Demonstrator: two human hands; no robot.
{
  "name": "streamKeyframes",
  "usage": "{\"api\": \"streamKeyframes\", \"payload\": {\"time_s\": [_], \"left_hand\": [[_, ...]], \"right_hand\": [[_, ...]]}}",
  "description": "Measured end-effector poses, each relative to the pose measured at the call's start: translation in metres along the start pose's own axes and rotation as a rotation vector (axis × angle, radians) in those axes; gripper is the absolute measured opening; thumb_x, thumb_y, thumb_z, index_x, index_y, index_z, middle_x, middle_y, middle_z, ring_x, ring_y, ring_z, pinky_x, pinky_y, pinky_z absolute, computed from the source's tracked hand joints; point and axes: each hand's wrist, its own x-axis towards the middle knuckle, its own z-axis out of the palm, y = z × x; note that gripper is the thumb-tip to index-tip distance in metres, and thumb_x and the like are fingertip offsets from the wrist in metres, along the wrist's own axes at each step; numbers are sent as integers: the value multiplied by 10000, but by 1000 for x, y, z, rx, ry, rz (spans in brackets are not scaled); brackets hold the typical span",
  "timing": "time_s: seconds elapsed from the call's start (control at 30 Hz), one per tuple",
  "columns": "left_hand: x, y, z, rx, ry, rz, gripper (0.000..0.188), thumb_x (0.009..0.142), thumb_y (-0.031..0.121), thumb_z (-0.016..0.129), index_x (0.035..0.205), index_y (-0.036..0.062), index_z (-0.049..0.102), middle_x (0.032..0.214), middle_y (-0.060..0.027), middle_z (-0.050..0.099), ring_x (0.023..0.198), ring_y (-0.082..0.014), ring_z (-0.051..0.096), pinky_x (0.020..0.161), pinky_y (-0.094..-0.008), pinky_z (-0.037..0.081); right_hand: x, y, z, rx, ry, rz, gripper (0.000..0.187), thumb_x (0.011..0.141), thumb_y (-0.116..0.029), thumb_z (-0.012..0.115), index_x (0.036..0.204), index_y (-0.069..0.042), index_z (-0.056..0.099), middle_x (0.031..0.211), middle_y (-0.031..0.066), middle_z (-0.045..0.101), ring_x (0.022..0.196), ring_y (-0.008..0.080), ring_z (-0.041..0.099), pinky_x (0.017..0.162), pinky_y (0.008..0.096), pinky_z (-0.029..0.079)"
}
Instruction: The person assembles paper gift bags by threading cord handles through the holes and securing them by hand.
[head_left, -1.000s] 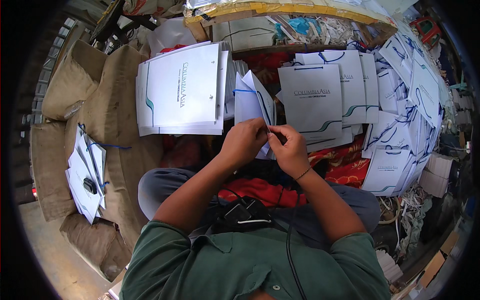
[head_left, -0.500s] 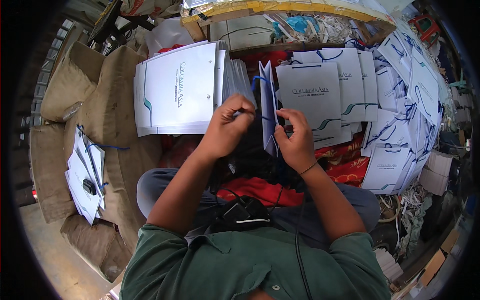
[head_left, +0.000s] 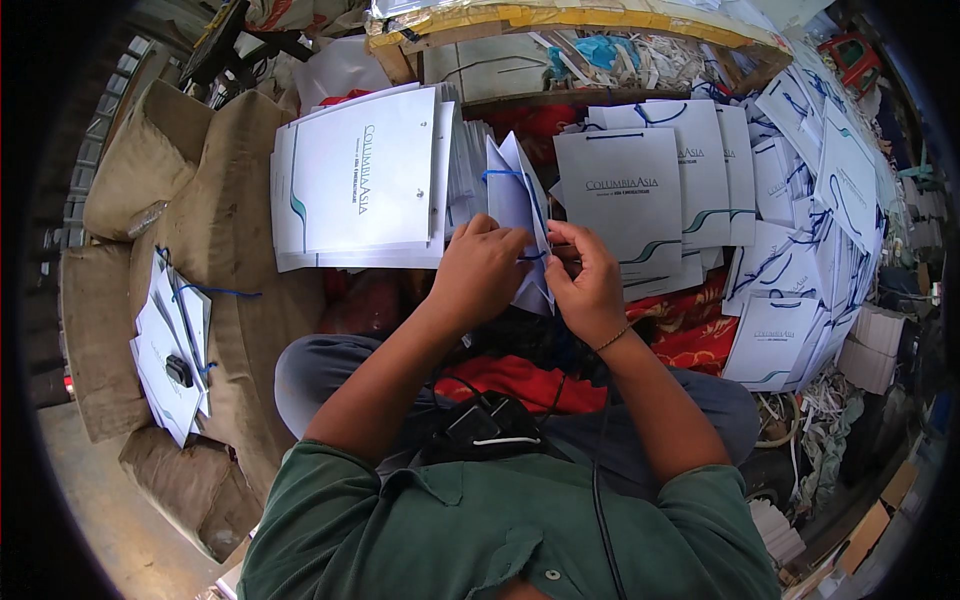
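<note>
In front of me a white paper bag (head_left: 518, 183) stands on edge, its opening turned toward my left and spread a little. A blue cord (head_left: 500, 173) loops from its far part, and more cord shows at its near part by my fingers. My left hand (head_left: 478, 268) is closed with its fingertips at the near cord, against the bag's mouth. My right hand (head_left: 590, 285) pinches the bag's right side between thumb and fingers. The cord's end is hidden behind my left fingers.
Left of the bag lies a thick stack of flat white bags (head_left: 350, 180). Bags with blue handles (head_left: 625, 200) overlap on the right, beside a larger heap (head_left: 785, 260). A brown cushioned seat (head_left: 235, 230) holds a few bags (head_left: 165, 350). A taped wooden bench (head_left: 580, 15) stands beyond.
My left hand has moved right, up to the bag. The bag has tilted left and its mouth has spread wider. My right hand still grips its side.
</note>
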Motion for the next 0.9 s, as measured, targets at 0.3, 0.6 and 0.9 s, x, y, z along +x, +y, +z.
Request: {"api": "streamKeyframes", "payload": {"time_s": [0.3,0.6,0.9], "left_hand": [[7,1,-32,-1279,-27,-240,292,1071,42,660,1354,85,718,1034,-65,724,1000,-157,690,952,-334,533],[5,3,-22,-1128,-75,-204,245,1093,64,670,1328,6,710,1237,-85,780,1121,-130,701,1025,-331,555],[6,7,-14,-1158,5,-285,157,1101,144,710,1176,7,696,1089,-86,775,1013,-130,714,938,-317,580]], "right_hand": [[3,5,-5,-182,42,-58,431,950,29,677,1379,-5,664,1212,160,710,943,234,763,844,346,616],[1,-13,3,44,-40,-58,544,947,-16,749,1472,-14,607,1229,152,699,962,242,759,848,355,633],[4,-25,-4,-54,-47,-246,623,902,8,805,1490,-85,622,1187,113,697,925,236,744,812,365,622]]}}
